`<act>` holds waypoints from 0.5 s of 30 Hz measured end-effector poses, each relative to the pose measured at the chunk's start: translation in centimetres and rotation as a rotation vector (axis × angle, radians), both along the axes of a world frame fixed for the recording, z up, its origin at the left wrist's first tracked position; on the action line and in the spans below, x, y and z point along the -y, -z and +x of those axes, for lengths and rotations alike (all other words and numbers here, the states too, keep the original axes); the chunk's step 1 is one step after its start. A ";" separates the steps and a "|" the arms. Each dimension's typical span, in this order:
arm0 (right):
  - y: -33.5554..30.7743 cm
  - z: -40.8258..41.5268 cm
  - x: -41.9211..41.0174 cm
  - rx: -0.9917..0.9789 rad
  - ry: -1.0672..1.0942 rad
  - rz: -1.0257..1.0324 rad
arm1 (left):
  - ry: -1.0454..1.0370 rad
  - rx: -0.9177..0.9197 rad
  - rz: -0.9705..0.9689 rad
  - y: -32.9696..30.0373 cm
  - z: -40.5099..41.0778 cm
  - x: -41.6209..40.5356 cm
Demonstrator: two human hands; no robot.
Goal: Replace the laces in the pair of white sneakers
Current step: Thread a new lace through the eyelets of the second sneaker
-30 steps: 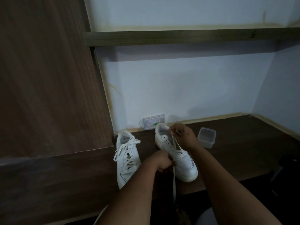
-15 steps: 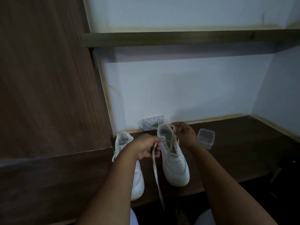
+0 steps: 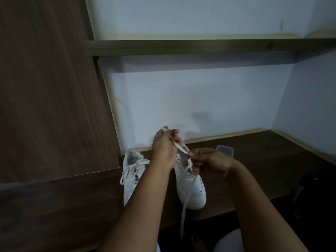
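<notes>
Clearly the unlacing or relacing of the second sneaker was the step in hand. At the left, near the desk's [image 3: 272, 160] back edge by the wooden panel [image 3: 45, 88], the left sneaker [image 3: 131, 171] stood fully laced, its bow loose over the tongue. Just right of it the left hand [image 3: 163, 151] was raised above the right sneaker [image 3: 190, 190], fingers curled and pinching one end of a lace [image 3: 185, 202]. That lace ran taut down to the right hand [image 3: 211, 161], which pinched it close over the bare eyelets, and its tail hung past the desk's front edge. Whether the lace passed through an eyelet could not be told. A clear box [image 3: 224, 150] sat behind the right hand. The next move likely called for feeding the tip through a top eyelet and evening both ends.
</notes>
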State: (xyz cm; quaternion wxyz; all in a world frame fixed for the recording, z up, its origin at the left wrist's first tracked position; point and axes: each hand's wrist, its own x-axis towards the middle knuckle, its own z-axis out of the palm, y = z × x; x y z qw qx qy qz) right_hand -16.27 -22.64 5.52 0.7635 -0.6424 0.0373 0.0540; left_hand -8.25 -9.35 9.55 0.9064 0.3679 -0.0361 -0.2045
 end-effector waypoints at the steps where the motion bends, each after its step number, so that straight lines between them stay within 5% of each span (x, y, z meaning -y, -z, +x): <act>1: 0.4 -0.4 1.2 0.014 0.090 0.020 | -0.079 -0.034 0.003 0.2 1.0 -0.4; 5: 1.7 -2.9 5.7 0.064 0.397 -0.082 | -0.248 -0.091 0.188 1.5 3.9 -2.4; 7: 3.1 -3.2 7.5 -0.011 0.594 -0.236 | -0.285 -0.009 0.483 2.1 4.8 -3.4; 9: 4.1 -2.8 8.4 -0.078 0.774 -0.347 | -0.218 0.225 1.016 2.7 5.5 -4.5; 12: 3.5 -1.4 7.0 -0.004 0.779 -0.239 | 0.156 0.562 1.768 3.7 5.0 -5.3; 14: 2.3 -0.4 5.1 0.082 0.669 -0.270 | 0.149 0.772 1.944 4.0 4.0 -4.3; 15: 1.5 -0.1 4.0 0.123 0.589 -0.324 | 0.086 0.904 1.867 3.8 3.3 -3.5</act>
